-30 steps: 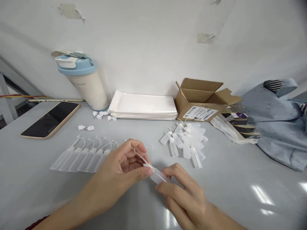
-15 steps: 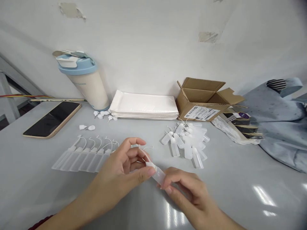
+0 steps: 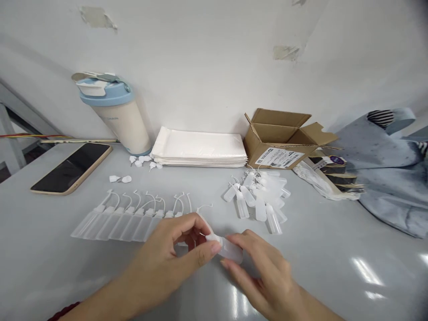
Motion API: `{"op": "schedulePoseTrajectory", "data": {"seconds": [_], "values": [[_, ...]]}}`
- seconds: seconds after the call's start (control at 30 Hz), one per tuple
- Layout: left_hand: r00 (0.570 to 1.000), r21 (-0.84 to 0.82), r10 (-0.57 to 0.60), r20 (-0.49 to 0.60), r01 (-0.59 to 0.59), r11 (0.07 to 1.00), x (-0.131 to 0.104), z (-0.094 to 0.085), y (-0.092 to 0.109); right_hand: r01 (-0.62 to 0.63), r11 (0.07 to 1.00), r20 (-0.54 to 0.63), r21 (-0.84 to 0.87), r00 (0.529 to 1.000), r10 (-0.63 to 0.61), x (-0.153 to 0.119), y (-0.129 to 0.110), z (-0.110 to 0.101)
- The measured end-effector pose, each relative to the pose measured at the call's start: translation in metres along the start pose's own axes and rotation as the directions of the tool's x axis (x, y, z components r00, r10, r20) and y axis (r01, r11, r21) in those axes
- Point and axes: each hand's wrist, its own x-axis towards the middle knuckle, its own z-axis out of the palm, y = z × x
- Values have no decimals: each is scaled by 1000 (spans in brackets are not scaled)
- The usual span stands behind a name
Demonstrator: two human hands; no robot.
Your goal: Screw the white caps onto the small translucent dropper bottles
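Small translucent white plastic bottle [image 3: 233, 251], held aslant between both hands over the glossy grey desk [image 3: 314, 263].
Its long axis runs from far left to near right: the neck end, trailing a thin white plastic strap [image 3: 204, 222], points far left, and the blunt base near right. The left hand [image 3: 170, 252] has its grip closed, thumb and fingers pinching the neck, so the body juts out to the right of it. The right hand [image 3: 265, 272] curves its part-open grip about the body, index finger at the far side; whether the thumb touches the near side I cannot tell. A row of similar bottles [image 3: 122, 225] lies to the left, necks pointing far; a loose heap of bottles [image 3: 261, 194] lies to the right.
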Motion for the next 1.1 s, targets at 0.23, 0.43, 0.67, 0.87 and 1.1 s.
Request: {"op": "schedulePoseTrajectory", "data": {"seconds": [0.23, 0.43, 0.67, 0.87, 1.1], "values": [[998, -8, 53, 14, -53, 999, -2, 5, -10, -245, 919, 221, 310, 958, 181, 17, -9, -12], [994, 36, 101, 48, -103, 994, -9, 4, -14, -572, 615, 487, 543, 811, 324, 20, -8, -18], [984, 100, 176, 34, -178, 979, -2, 1, -10, -405, 835, 340, 373, 897, 283, 15, -7, -16], [933, 311, 333, 137, -360, 880, -3, -3, -14, -289, 895, 259, 340, 943, 206, 14, -8, -15], [901, 309, 420, 109, -432, 847, -11, 3, -19, -633, 559, 493, 536, 772, 401, 15, -8, -18]]}}
